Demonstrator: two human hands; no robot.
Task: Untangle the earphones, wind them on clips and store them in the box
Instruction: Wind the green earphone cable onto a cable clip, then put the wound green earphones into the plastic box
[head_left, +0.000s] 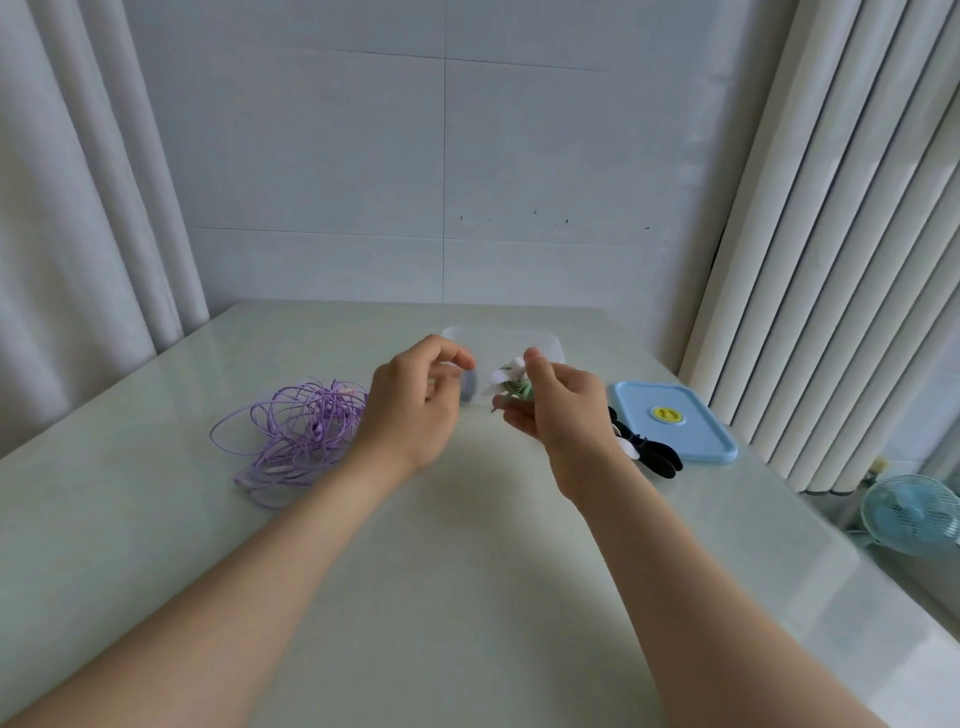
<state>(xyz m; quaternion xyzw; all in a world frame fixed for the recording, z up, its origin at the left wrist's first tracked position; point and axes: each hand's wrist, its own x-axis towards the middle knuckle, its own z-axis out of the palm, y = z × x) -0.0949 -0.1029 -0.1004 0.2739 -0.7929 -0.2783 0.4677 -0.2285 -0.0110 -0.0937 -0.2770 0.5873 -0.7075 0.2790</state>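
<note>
Just above the middle of the frame, the right hand (561, 410) has its fingers curled round a small green-and-white earphone bundle (511, 387), with the thumb standing up beside it. Whether a clip sits inside the bundle is too blurred to tell. The left hand (415, 405) is just to the left, fingers bent, thumb and forefinger tips close together; I cannot tell whether they pinch a strand or nothing. The bundle sits between the two sets of fingertips, closer to the right-hand ones. Straight above it in the frame, just behind both hands, lies the clear box (550, 345). From where I stand, the next move looks like a short carry up-frame by the right hand. Further out, the purple earphones (296, 431) lie tangled at the left, beside the left wrist. The black clips (649, 452) and the blue lid (675, 421) lie at the right.
</note>
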